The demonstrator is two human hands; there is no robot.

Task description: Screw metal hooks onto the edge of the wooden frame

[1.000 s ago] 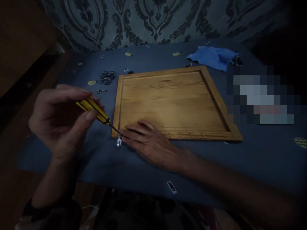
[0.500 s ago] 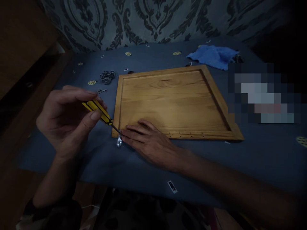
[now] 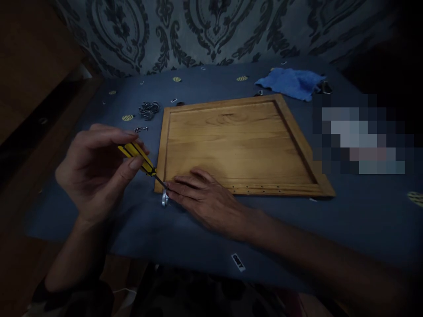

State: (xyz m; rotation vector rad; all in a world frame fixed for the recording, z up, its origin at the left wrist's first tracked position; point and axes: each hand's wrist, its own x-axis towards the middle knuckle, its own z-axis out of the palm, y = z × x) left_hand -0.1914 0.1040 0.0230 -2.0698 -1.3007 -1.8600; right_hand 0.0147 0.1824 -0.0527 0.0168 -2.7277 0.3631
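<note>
My left hand [image 3: 99, 171] pinches the handle of a yellow and black screwdriver [image 3: 140, 159] between thumb and fingers. Its shaft slopes down to the near left corner of a framed wooden board [image 3: 228, 145]. There the tip meets a silver metal hook [image 3: 165, 198], which sticks out past the board's near edge. My right hand [image 3: 211, 202] lies over that same edge with fingers stretched out, and its fingertips touch the spot beside the screwdriver tip. The right thumb is hidden. Several small holes run along the near rail, right of my hand.
A blue cloth covers the table [image 3: 185, 246]. Beyond the board's far left corner lies a pile of metal hooks [image 3: 148, 110], with some small screws [image 3: 141, 129] nearer. A blue rag [image 3: 291, 82] is at the back right. Right of the board, an area is pixelated.
The whole view has shifted slightly, so things sit a little lower. My left hand and the screwdriver have moved slightly right; the right hand stays on the board.
</note>
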